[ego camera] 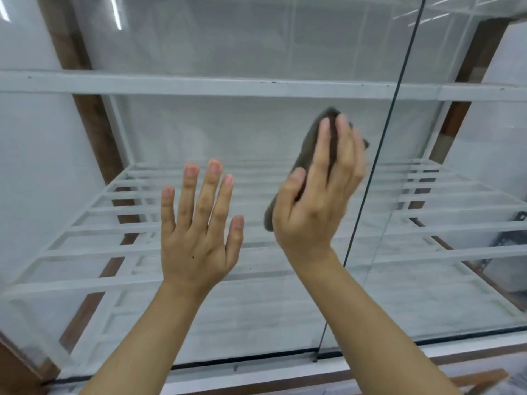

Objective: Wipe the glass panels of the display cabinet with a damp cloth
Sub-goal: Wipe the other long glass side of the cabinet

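Wiping in progress: right hand (319,192) grips a folded grey-brown cloth (308,155) against the clear glass panel of the white-framed display cabinet (228,132), beside its vertical edge; left hand (196,223) lies spread flat, fingers straight. Cleaned area cannot be judged; remaining panels presumably pending.

One left hand (196,238) and one right hand (310,203) are showing before one cabinet (199,85); one cloth (309,149) is lying against it, and two glass panels (228,38) are fronting it.
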